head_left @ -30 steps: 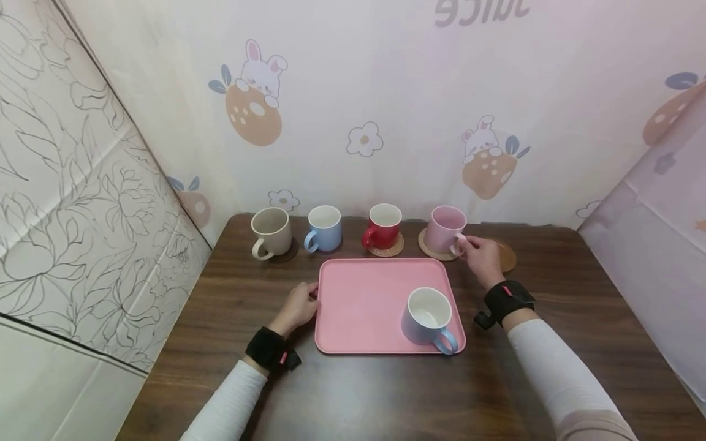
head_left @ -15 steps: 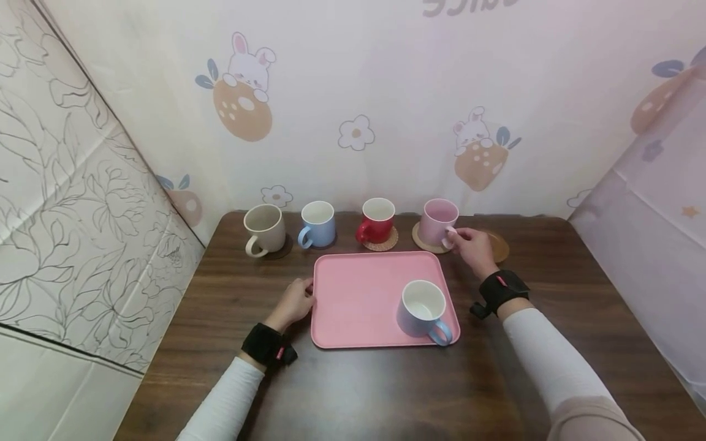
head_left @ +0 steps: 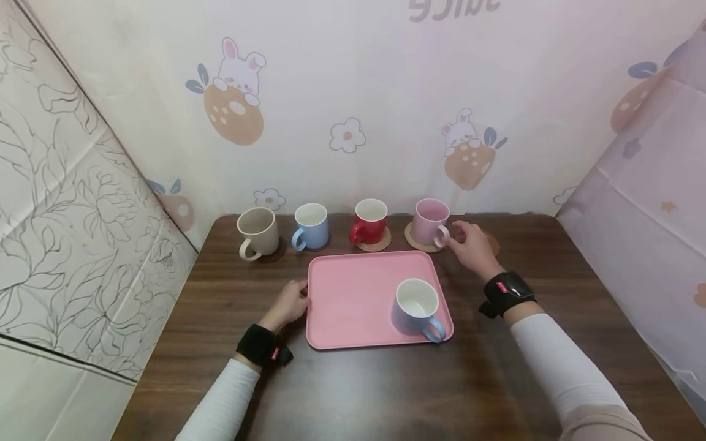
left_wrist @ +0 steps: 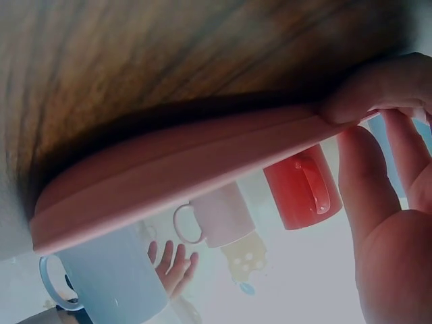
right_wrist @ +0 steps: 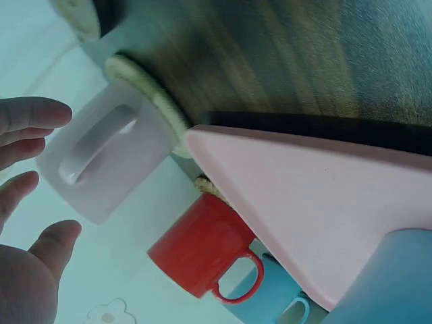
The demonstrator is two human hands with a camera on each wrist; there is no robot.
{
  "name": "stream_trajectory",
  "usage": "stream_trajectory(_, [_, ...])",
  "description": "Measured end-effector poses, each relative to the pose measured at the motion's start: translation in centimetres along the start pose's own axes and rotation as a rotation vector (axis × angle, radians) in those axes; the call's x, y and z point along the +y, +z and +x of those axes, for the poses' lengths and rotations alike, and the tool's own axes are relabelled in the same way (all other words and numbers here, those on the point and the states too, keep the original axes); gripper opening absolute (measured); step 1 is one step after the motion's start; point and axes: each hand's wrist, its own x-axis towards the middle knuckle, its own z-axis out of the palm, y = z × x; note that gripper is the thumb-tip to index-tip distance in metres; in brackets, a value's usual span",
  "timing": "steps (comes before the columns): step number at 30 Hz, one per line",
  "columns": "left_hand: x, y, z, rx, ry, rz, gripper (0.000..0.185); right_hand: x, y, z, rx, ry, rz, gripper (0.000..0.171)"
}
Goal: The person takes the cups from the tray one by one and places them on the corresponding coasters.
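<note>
Ceramic by the look of it, the pink mug (head_left: 429,220) stands upright on a round woven coaster (head_left: 413,242) near the tabletop's far edge, just beyond the pink tray's (head_left: 353,294) far right corner; I judge it rigid, glazed-slick, moderately heavy and chippable, best taken through its handle. The right hand (head_left: 469,248) sits just beside that handle with fingers loosely spread, holding nothing, while the left hand (head_left: 287,303) pinches the tray's left rim.

Five mugs in all, one lavender-blue mug (head_left: 415,306) on the single pink tray (head_left: 353,294) and four behind it, beige (head_left: 257,231), blue (head_left: 311,225), red (head_left: 369,220) and pink (head_left: 429,221), plus two hands beside it
</note>
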Motion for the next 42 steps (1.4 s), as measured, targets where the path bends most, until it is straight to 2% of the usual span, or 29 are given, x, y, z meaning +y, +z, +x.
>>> stream_trajectory(6, [0.0,-0.1,0.1,0.003,0.009,0.003,0.047,-0.9,-0.9,-1.4,-0.03,-0.011,-0.036,0.058])
stream_trajectory(13, [0.1,-0.2,0.0,0.003,0.008,0.006,0.042,-2.4,-0.6,-5.6,-0.103,-0.187,0.061,0.05])
stream_trajectory(15, [0.2,-0.2,0.1,0.009,0.018,0.011,0.039,-2.7,-0.3,-7.2,-0.132,-0.22,0.067,0.053])
stream_trajectory(19, [0.3,-0.3,0.4,0.017,0.041,0.022,0.032,-2.9,0.6,-9.8,-0.184,-0.235,0.054,0.062])
stream_trajectory(25, [0.4,-0.3,0.5,0.024,0.051,0.05,0.015,-2.3,1.8,-11.8,-0.194,-0.252,0.05,0.07])
stream_trajectory(32, [0.0,0.2,0.0,0.022,0.056,0.066,0.011,-1.7,3.0,-13.7,-0.229,-0.182,0.095,0.084])
stream_trajectory(38, [-0.4,0.5,-0.3,0.028,0.085,0.083,0.015,-1.6,3.7,-14.9,-0.233,-0.102,0.172,0.083])
stream_trajectory(42, [-0.2,0.3,-0.3,0.043,0.098,0.069,0.018,-1.7,3.8,-15.2,-0.21,-0.066,0.208,0.074])
